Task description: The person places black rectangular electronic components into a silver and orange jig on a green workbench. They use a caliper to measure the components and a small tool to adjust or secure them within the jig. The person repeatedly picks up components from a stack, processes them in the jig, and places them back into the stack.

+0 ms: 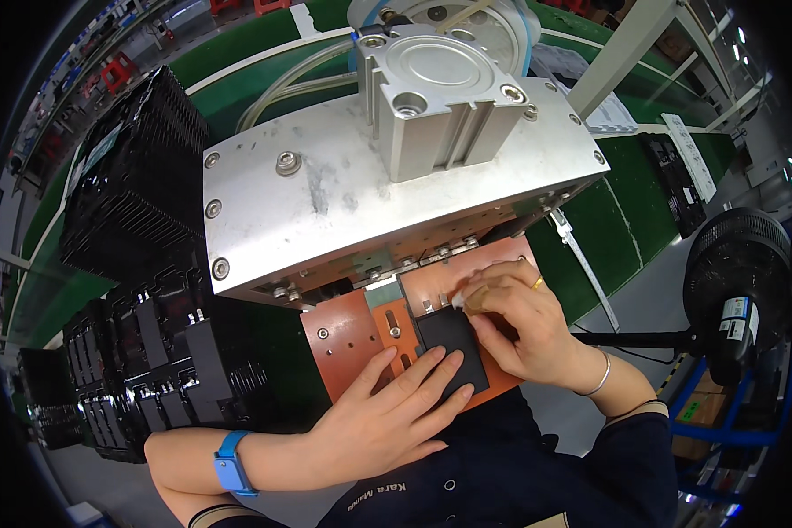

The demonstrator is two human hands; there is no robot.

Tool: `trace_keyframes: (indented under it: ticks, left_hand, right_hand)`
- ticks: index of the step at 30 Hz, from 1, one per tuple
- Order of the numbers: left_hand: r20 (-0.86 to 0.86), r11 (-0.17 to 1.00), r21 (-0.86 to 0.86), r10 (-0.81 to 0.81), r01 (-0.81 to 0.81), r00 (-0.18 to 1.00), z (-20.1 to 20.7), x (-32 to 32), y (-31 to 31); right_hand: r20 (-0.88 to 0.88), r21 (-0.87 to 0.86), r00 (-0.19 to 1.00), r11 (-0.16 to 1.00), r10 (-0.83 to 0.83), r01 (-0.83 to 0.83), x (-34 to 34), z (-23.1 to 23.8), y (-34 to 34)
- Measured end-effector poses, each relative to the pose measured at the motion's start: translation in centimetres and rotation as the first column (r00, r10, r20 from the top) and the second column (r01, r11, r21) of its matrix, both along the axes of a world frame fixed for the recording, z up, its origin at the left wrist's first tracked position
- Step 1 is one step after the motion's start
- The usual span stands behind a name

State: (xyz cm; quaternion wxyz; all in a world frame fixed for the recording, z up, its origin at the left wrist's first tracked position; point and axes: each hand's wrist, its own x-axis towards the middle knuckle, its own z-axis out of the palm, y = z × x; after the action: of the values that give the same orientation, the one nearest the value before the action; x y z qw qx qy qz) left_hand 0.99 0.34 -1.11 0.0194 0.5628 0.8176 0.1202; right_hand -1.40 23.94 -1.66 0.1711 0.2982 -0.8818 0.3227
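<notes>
A flat black rectangular block lies on an orange-brown fixture plate in front of me. Across its near left part rests my left hand, fingers stretched out and fingertips on the block's top. My right hand is at the block's far right edge, thumb and fingers pinched together. Something small and whitish shows at those fingertips, too small to name. Small metal tabs stick up at the block's far edge. Just beyond the plate stands a silver metal press with a square cylinder on top.
Stacked black plastic trays stand at the left, with more black trays nearer me. A caliper lies on the green tabletop right of the press. A black fan stands at the far right.
</notes>
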Motion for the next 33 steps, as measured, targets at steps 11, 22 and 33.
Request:
trace_keyframes:
  ticks: [11, 22, 33]
  left_hand:
    - [0.002, 1.0, -0.002, 0.001, -0.001, 1.0, 0.01, 0.0, 0.04]
    - [-0.018, 1.0, -0.002, -0.002, 0.002, 1.0, 0.09, 0.02, 0.04]
    - [0.005, 1.0, -0.004, 0.0, 0.0, 1.0, 0.22, -0.04, -0.01]
  right_hand:
    - [-0.079, 0.266, 0.995, 0.961, -0.054, 0.074, -0.08, 0.31, -1.11]
    - [-0.162, 0.231, 0.984, 0.967, -0.068, 0.105, 0.18, 0.05, -0.42]
    - [-0.152, 0.161, 0.981, 0.977, -0.117, 0.141, 0.13, 0.05, -0.42]
